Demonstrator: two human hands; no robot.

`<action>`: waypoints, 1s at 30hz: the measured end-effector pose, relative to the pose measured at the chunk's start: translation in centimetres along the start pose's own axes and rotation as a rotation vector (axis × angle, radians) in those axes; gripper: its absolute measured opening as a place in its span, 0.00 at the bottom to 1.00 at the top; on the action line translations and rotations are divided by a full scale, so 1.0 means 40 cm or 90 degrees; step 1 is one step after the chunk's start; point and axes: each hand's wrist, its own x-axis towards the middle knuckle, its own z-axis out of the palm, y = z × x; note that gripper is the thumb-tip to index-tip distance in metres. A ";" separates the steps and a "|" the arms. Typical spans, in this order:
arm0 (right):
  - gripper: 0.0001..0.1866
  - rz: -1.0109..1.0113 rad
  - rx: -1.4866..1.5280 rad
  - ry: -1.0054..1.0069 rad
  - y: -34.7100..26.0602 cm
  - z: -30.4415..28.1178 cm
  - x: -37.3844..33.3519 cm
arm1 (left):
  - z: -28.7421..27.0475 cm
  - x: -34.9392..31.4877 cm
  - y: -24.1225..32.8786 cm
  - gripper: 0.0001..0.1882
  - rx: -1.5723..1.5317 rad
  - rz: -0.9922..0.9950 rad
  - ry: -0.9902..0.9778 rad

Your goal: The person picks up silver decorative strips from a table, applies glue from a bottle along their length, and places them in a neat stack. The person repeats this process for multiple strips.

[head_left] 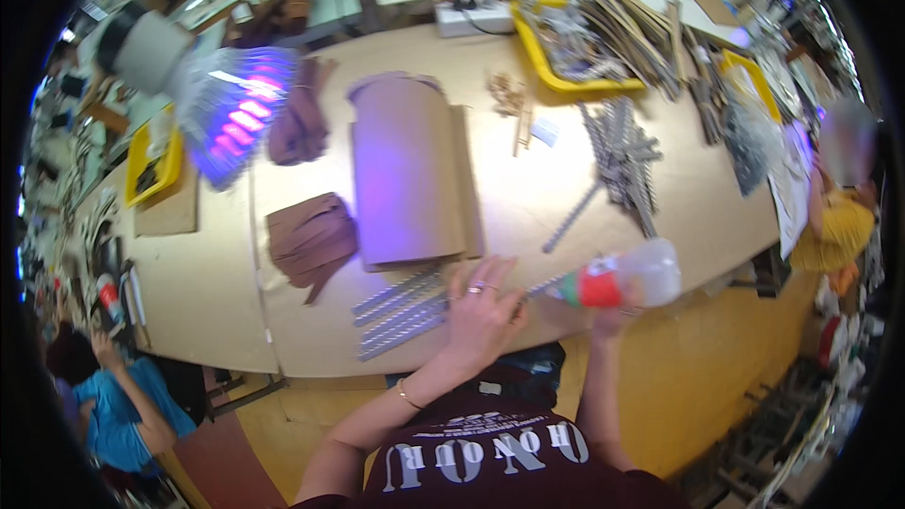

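I judge that I am at the step of putting something from the bottle (652, 273) onto a thin strip (544, 286), though blur hides whether anything comes out. My right grip (610, 322), right of the frame's lower centre, is closed around the bottle from below; the bottle lies tilted nearly flat, its tip toward the left of the frame. My left grip (478, 316), near the lower centre, is palm down with loosely curled fingers at the near edge of the worktop (528, 188); I cannot tell whether those fingers pinch the strip or only rest by it. The strip shows in the narrow gap between my two grips, just right of my left fingers and beside the bottle's tip. A row of grey strips (401, 320) lies just left of my left grip, below the stacked brown sheets (405, 170), and a loose heap of strips (622, 155) lies above the bottle. As I see it, the next move calls for a steady strip under my left fingers and a light, even squeeze from my right.
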 end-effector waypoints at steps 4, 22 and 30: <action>0.32 0.230 0.392 -0.075 -0.029 -0.073 0.093 | -0.017 -0.006 -0.013 0.07 0.020 0.077 0.005; 0.35 0.266 0.538 -0.217 -0.014 -0.111 0.162 | -0.319 -0.310 -0.192 0.12 0.208 -0.074 -0.015; 0.35 0.280 0.524 -0.180 -0.024 -0.108 0.160 | -0.371 -0.230 -0.274 0.12 0.218 -0.031 -0.066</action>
